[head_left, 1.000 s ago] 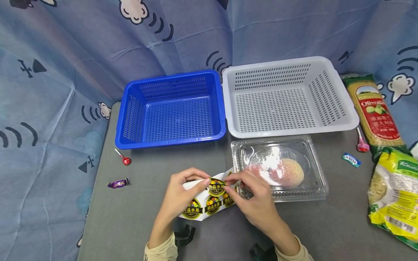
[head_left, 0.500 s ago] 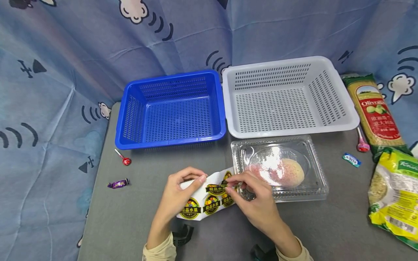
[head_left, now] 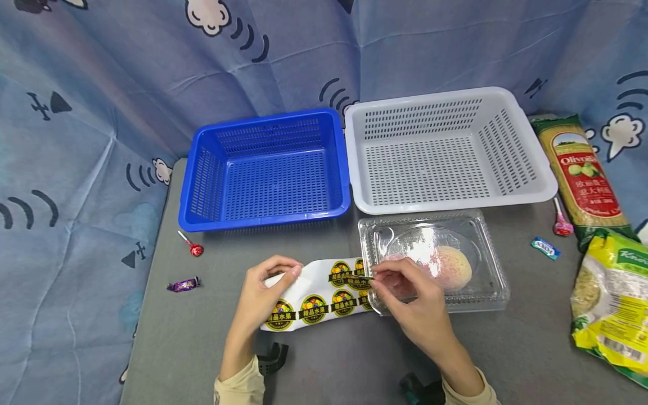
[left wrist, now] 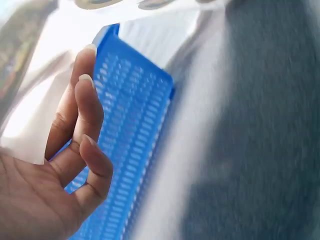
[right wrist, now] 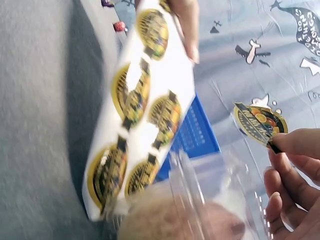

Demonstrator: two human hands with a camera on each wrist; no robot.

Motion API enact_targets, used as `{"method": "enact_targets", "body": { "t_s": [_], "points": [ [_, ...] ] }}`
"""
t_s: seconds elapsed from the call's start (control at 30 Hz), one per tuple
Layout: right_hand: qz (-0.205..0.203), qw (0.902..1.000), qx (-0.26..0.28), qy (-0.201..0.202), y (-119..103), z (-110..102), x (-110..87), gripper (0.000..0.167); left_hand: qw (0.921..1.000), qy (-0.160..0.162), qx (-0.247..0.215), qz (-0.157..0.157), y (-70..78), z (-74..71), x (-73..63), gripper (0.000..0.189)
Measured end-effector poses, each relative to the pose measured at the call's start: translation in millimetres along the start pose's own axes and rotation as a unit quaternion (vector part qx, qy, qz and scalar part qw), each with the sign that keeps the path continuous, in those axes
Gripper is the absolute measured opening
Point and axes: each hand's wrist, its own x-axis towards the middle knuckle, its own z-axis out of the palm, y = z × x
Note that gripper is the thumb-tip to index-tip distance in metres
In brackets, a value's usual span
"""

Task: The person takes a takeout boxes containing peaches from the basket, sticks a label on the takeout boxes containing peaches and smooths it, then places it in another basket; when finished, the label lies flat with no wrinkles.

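A white sheet of round black-and-gold fruit stickers (head_left: 315, 279) is held at its left end by my left hand (head_left: 259, 298), thumb on top. My right hand (head_left: 420, 306) pinches one sticker (right wrist: 261, 123) by its edge between thumb and forefinger; in the right wrist view it is off the sheet. Just under the right hand stands a shut clear plastic box (head_left: 498, 284), with peach-like fruit (head_left: 455, 269) inside, partly hidden by glare and the fingers. The sheet's right end reaches the box's left edge. In the left wrist view, the left fingers (left wrist: 90, 110) curl behind the sheet.
Behind are a blue basket (head_left: 273, 219) and a white basket (head_left: 450, 205). At left lie a red lollipop (head_left: 196, 250) and a purple-wrapped candy (head_left: 184, 285). At right are a pink lollipop (head_left: 562, 226), a small blue candy (head_left: 545, 248), a pasta bag (head_left: 587, 180) and a yellow bag (head_left: 615, 304).
The sticker has come off the sheet into my right hand's pinch. My right hand has moved right, while the left has drawn the sheet left, showing more of its stickers.
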Motion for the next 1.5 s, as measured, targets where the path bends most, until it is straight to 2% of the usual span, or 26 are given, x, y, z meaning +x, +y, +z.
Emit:
{"method": "enact_targets", "body": {
  "t_s": [0.3,0.53,0.67,0.83,1.0,1.1,1.23,1.33,1.4,1.5],
  "points": [
    [0.03,0.9985,-0.038,0.023,6.4,-20.9,2.0,0.035,0.9986,0.018,0.04,-0.028,-18.5,-10.2,6.7,0.009],
    [0.027,0.9955,-0.071,0.056,14.2,-37.9,3.6,0.038,0.9917,0.028,0.12,-0.037,-28.4,-9.6,10.3,0.011],
    [0.041,0.9888,-0.12,0.079,17.5,-48.1,5.9,0.037,0.9865,0.026,0.158,-0.036,-35.2,-8.3,11.5,0.014],
    [0.073,0.9792,-0.172,0.08,18.0,-59.8,7.7,0.037,0.9815,0.02,0.187,-0.034,-40.6,-7.2,11.7,0.022],
    [0.085,0.9692,-0.215,0.085,18.3,-65.4,9.5,0.036,0.9772,0.02,0.21,-0.023,-39.2,-3.1,11.4,0.026],
    [0.085,0.9628,-0.24,0.09,20.2,-67.6,10.8,0.035,0.9746,0.032,0.222,-0.011,-36.8,3.5,10.7,0.027],
    [0.076,0.9592,-0.257,0.09,24.1,-69.3,12.8,0.037,0.975,0.059,0.214,0.018,-32.4,19.1,9.4,0.027],
    [0.062,0.9585,-0.264,0.088,27.3,-68.5,14.4,0.039,0.9796,0.072,0.183,0.044,-28.3,34.2,8.4,0.031],
    [0.057,0.9563,-0.272,0.09,29.3,-67.2,14.8,0.04,0.984,0.071,0.156,0.047,-24.6,45.5,7.5,0.037],
    [0.075,0.9534,-0.277,0.094,28.9,-64.4,14.3,0.042,0.9926,0.049,0.105,0.038,-18.7,62.4,6.0,0.049]
  ]
}}
